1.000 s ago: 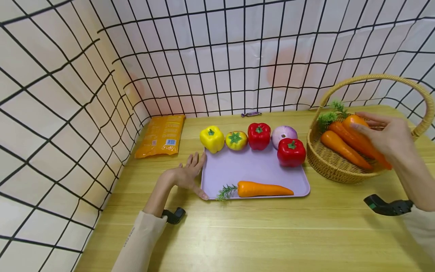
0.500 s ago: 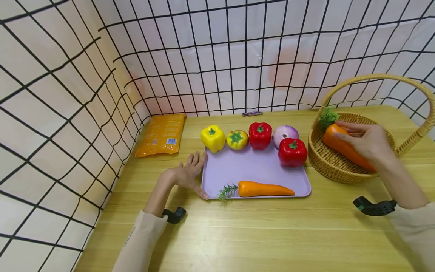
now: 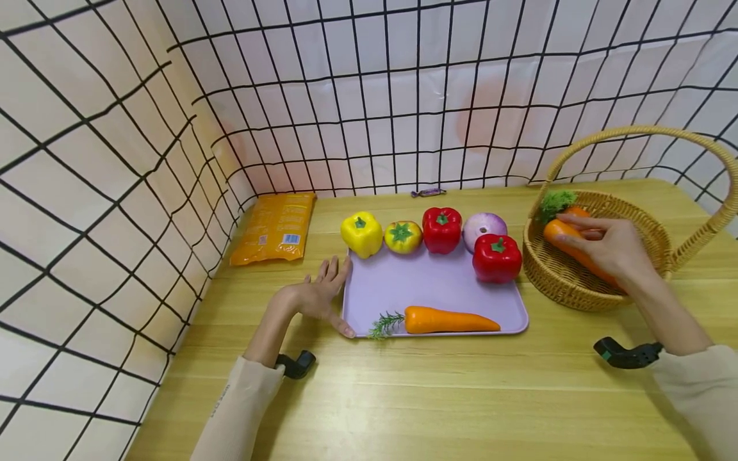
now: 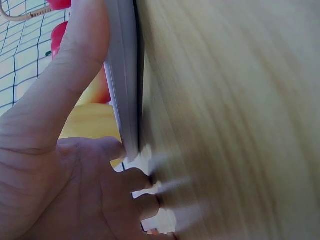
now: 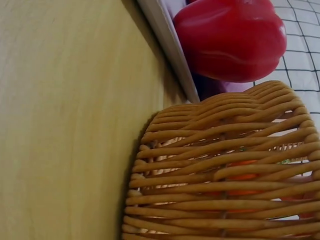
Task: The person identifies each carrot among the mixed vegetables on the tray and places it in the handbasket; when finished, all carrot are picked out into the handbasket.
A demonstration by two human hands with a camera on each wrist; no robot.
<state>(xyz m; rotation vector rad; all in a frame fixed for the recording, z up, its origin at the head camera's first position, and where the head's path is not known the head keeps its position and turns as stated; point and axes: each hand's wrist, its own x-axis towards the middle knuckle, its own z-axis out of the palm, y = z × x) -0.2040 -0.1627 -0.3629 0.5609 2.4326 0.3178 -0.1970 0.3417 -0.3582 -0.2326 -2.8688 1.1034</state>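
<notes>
In the head view, my right hand reaches into the wicker basket at the right and grips an orange carrot lying slantwise inside. The orange top of another carrot shows behind the fingers, beside green leaves. My left hand rests with fingers spread against the left edge of the lilac tray. In the left wrist view, the thumb lies along the tray's side. The right wrist view shows the basket's woven wall, which hides most of what is inside.
Along the tray's back stand a yellow bell pepper, a red-yellow tomato, a red bell pepper and a purple onion-like vegetable. Another red pepper sits right; a carrot lies in front. An orange packet lies left.
My right hand has moved left and down within the basket with a carrot in its fingers. Another carrot's top now shows behind it. The left hand has stayed put.
</notes>
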